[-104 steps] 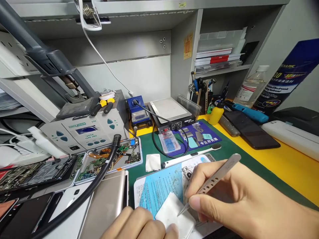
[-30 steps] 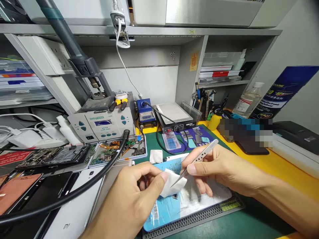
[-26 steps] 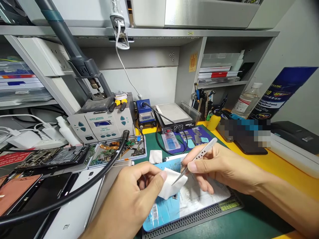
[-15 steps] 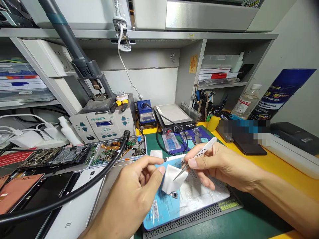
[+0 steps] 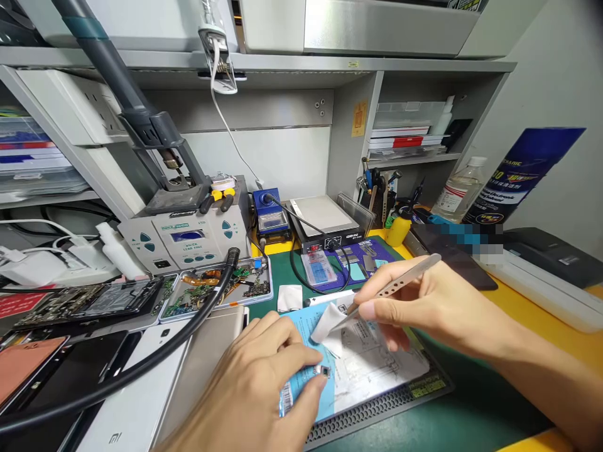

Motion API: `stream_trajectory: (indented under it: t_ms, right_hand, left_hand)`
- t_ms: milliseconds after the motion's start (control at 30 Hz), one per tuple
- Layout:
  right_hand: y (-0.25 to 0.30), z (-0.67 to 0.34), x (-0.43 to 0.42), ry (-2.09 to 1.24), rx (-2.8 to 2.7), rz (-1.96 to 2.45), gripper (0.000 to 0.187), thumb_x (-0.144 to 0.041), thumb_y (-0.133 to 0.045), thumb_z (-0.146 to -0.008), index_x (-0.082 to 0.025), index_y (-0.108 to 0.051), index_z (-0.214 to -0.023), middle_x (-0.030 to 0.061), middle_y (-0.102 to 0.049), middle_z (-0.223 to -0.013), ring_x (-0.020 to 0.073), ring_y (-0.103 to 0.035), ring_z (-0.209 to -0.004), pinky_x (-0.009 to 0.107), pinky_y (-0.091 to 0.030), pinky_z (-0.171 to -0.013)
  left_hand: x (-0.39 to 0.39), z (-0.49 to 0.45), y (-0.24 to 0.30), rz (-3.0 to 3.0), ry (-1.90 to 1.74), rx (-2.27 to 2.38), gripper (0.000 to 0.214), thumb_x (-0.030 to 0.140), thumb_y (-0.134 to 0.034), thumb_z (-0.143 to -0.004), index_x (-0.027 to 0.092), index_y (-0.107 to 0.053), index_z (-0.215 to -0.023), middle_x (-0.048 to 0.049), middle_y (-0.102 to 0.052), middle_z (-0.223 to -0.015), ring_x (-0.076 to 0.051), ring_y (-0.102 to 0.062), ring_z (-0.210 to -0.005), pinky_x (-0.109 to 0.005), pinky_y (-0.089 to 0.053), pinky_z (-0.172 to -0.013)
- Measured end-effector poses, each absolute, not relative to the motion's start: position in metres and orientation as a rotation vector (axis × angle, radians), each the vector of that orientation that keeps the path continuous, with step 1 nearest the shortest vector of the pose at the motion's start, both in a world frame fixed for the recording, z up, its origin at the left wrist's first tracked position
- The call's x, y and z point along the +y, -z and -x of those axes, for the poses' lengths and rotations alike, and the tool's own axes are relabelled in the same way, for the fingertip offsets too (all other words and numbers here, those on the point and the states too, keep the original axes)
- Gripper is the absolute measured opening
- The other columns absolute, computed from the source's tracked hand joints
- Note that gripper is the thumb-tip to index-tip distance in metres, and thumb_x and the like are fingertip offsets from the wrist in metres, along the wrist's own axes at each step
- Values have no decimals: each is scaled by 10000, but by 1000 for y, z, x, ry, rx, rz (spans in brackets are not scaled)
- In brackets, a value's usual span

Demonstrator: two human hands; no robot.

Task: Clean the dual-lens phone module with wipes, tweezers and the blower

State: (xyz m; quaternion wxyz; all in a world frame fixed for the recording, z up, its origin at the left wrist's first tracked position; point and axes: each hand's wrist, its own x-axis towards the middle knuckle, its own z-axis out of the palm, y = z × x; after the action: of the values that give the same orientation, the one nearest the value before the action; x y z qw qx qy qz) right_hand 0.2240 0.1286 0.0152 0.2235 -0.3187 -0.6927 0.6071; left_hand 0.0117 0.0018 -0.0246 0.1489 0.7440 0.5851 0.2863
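My right hand (image 5: 438,307) grips silver tweezers (image 5: 400,282). Their tip pinches a small white wipe (image 5: 328,321), lifted just above a phone panel covered in blue and white film (image 5: 372,364). That panel lies on a black ridged mat (image 5: 377,405). My left hand (image 5: 264,383) comes down on the panel's near left corner, fingers curled over its edge by a barcode. A tiny square chip (image 5: 324,371) sits on the film right beside my left fingertip.
A hot-air station (image 5: 186,235) and its black hose (image 5: 155,355) are to the left, over a parts tray (image 5: 217,289) and several phones (image 5: 85,301). Behind stand a blue soldering unit (image 5: 269,216), a heating plate (image 5: 325,220), a yellow bottle (image 5: 398,229) and a white pad (image 5: 289,297).
My left hand let go of the white wipe and dropped onto the panel's corner. The wipe now hangs from the tweezers alone, shifted slightly right.
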Motion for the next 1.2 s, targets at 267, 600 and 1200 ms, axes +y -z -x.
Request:
stream_trajectory:
  t_ms: [267, 600, 1200]
  right_hand:
    - [-13, -224, 133, -1891, -1823, 902, 192, -280, -830, -754, -126, -722, -791, 13, -666, -464, 130, -601, -405, 206, -488, -419]
    - [-11, -221, 140, -1899, -1599, 964, 241, -266, -872, -700, -121, -712, -804, 3, -651, -509, 126, -598, -445, 186, -443, -377]
    - [-9, -204, 117, -2250, -1134, 728, 71, -139, -743, -833, -127, -711, -772, 65, -738, -709, 138, -714, -654, 192, -620, -612]
  left_hand:
    - [5, -18, 21, -2024, -740, 1741, 167, 136, -563, -880, 222, -663, -778, 16, -649, -836, -185, -604, -838, -333, -415, -759]
    - [4, -16, 14, -2024, -662, 1733, 149, 143, -497, -879, 219, -583, -783, -24, -649, -893, -232, -611, -884, -357, -447, -780]
    - [9, -23, 12, -924, -1152, 1444, 324, 464, -666, -825, 154, -664, -920, 66, -526, -591, -70, -529, -327, -159, -349, -358]
